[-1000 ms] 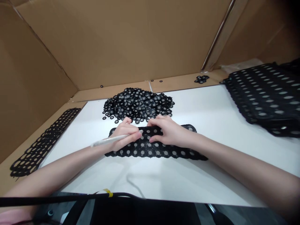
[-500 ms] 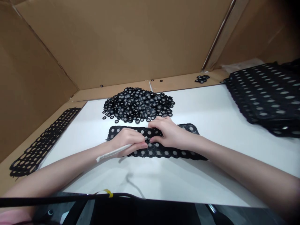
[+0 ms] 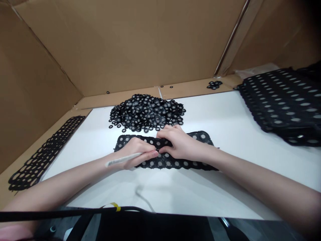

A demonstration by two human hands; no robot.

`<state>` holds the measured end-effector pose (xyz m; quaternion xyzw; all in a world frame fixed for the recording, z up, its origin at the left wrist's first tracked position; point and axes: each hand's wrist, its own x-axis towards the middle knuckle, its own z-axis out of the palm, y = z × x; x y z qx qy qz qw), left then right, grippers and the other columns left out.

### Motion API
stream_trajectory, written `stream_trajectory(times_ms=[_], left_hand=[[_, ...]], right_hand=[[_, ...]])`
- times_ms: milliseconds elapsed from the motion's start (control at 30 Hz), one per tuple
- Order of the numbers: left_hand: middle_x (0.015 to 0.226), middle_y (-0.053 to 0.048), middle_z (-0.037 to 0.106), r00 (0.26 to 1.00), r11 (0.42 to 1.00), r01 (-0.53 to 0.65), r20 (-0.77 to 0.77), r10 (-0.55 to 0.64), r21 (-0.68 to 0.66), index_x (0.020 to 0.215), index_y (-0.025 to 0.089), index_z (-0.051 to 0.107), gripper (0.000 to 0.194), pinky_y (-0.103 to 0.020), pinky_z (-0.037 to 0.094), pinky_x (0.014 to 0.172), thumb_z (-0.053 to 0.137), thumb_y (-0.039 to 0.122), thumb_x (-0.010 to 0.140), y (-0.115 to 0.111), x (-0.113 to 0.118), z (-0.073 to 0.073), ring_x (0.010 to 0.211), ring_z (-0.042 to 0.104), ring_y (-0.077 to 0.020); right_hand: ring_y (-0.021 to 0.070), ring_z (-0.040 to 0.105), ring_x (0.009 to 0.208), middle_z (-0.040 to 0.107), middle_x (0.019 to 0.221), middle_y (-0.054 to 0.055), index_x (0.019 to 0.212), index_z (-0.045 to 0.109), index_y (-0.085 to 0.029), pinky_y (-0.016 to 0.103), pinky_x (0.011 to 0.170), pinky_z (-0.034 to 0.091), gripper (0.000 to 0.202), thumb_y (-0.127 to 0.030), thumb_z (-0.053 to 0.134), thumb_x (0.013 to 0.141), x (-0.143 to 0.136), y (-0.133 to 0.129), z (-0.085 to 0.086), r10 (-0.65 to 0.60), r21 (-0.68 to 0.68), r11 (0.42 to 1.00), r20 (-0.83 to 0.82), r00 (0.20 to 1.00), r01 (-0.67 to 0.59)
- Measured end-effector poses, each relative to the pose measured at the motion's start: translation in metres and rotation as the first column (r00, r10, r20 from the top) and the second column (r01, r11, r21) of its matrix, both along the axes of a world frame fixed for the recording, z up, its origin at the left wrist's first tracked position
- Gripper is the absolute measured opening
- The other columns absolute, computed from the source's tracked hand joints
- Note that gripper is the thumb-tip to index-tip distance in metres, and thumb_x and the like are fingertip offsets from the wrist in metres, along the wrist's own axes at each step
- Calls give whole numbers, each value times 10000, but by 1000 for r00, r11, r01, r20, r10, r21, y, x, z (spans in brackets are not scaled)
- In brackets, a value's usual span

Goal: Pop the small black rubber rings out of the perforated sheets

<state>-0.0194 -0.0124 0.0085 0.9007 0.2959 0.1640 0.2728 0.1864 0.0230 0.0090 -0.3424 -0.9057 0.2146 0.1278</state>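
Note:
A black rubbery sheet [image 3: 173, 164] with rows of round pale spots lies on the white board in front of me. My left hand [image 3: 136, 151] is closed around a thin white pen-like stick [image 3: 124, 159], whose tip end is hidden near my fingertips over the sheet. My right hand [image 3: 177, 142] pinches the middle of the same sheet, thumb and fingers curled on a raised fold of it. The fingertips of both hands nearly meet. Just behind the sheet rises a heap of small black rings [image 3: 147, 112].
A stack of black perforated sheets [image 3: 283, 100] stands at the right. Another holed black strip [image 3: 47, 150] lies on cardboard at the left. Several rings form a small cluster [image 3: 214, 85] at the back. Cardboard walls [image 3: 150, 43] enclose the board [image 3: 213, 194]; a black cable [image 3: 75, 213] crosses in front.
The stick in my left hand has tilted, its rear end rising closer to level. My right hand has shifted very slightly left. The view has moved a little.

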Motion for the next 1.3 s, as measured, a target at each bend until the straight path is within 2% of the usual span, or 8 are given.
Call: stream_trajectory(times_ms=[200,500,667,800,900,1033,1167,1300], left_hand=[[557,38,350,999,999,9,-35,-8,31,590,164,339,433,-261,287,559,330,316,995,1,-2,-7,517,343,-89],[544,37,350,998,996,44,-56,-40,83,589,167,334,436,-254,289,555,327,314,999,2,-1,-5,510,344,-92],[516,28,422,1000,954,19,5,-22,300,585,173,396,449,-258,318,561,320,328,1000,0,-1,-12,490,380,-103],[513,11,481,991,881,-22,130,-45,472,618,172,466,410,-269,296,538,346,298,990,-3,-3,-15,476,390,-112],[512,9,494,977,882,8,183,-107,472,645,172,493,371,-273,290,527,371,272,980,-7,-4,-13,472,402,-114],[497,16,479,973,892,113,131,-188,438,619,172,483,383,-273,301,529,388,275,976,-12,-2,-11,462,404,-107],[510,11,502,984,904,114,77,-160,413,628,170,493,413,-270,327,547,353,306,992,-12,-2,-14,476,429,-105],[526,12,524,985,906,109,82,-155,409,641,169,503,403,-266,341,554,363,311,991,-11,-2,-15,482,436,-103]], right_hand=[[211,503,857,558,788,28,755,506,-181,334,792,296,160,-174,665,770,0,1,0,-10,-20,1000,-9,1000,10],[218,532,841,575,818,43,827,535,-182,353,812,329,170,-271,673,783,2,1,4,-20,-36,999,26,999,21],[153,494,657,538,684,-34,786,476,-206,277,666,326,330,-380,744,703,6,1,11,73,-72,995,-8,997,-73],[132,486,653,550,734,-45,790,457,-213,245,591,312,369,-289,785,638,6,0,13,98,-112,988,-71,993,-105],[130,492,680,561,775,-37,777,444,-208,242,599,321,351,-226,770,647,6,-2,16,101,-135,984,-89,991,-113],[116,464,671,523,748,-46,748,432,-201,233,594,314,348,-190,762,637,5,-5,19,99,-143,983,-102,990,-113],[105,439,650,475,706,-59,722,401,-202,226,580,302,367,-165,754,629,4,-6,21,114,-152,980,-112,987,-130],[111,450,656,489,711,-54,737,414,-201,230,586,302,337,-156,732,637,4,-7,22,118,-163,977,-112,987,-136]])
